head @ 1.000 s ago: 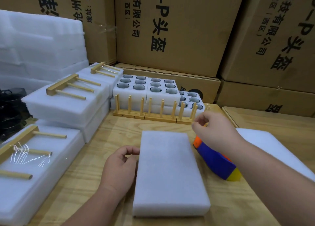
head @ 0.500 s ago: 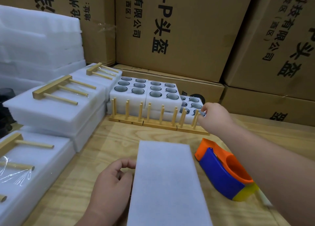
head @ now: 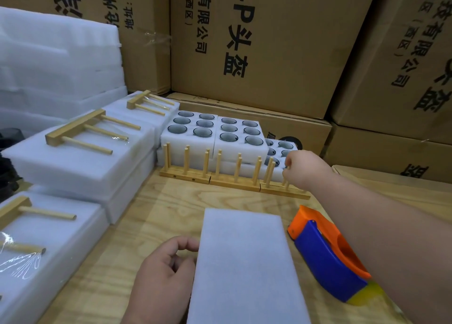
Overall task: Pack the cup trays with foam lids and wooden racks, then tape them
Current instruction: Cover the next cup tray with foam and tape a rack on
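Our right hand reaches out and pinches a peg of the wooden rack, our left hand loosely curled beside the foam lid, while foam cup trays hold glass cups.

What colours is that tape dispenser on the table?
The tape dispenser is blue with an orange top and a yellow end, seen in the head view.

Foam lid: matt white, fine-pebbled foam; cup trays same foam, holding glossy grey glass cups. Wooden racks: pale smooth unvarnished wood; table bare grainy plywood. Tape dispenser smooth semi-gloss plastic; boxes matt brown cardboard.
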### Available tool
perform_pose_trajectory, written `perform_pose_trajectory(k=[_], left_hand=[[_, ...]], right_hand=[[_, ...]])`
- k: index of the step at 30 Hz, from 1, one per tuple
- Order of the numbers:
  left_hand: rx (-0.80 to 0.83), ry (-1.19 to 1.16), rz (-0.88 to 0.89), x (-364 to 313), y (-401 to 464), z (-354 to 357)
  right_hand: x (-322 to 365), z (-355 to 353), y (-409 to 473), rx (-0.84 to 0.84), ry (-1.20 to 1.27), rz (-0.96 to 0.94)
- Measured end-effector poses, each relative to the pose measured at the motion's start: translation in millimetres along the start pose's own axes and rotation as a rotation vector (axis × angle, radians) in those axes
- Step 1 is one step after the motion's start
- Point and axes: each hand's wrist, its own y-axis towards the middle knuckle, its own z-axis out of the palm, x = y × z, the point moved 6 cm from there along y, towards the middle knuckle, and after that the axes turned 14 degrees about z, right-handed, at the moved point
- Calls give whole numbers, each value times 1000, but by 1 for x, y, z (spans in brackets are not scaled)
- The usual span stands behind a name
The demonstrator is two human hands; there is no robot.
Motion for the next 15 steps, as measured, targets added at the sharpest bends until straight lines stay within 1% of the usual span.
perform_pose_trajectory(k=[4,9,12,15], left_hand=[[-4,21,13,0,0,-2],[2,26,4,3,0,-2],[2,33,13,3,1,-3],[12,31,14,3,2,-2]], right_hand=[[4,3,-2,28,-117,-10],[6,12,-7,87,-334,-38],[7,12,-9,103,-387,-56],[6,5,-12,112,-385,-73]])
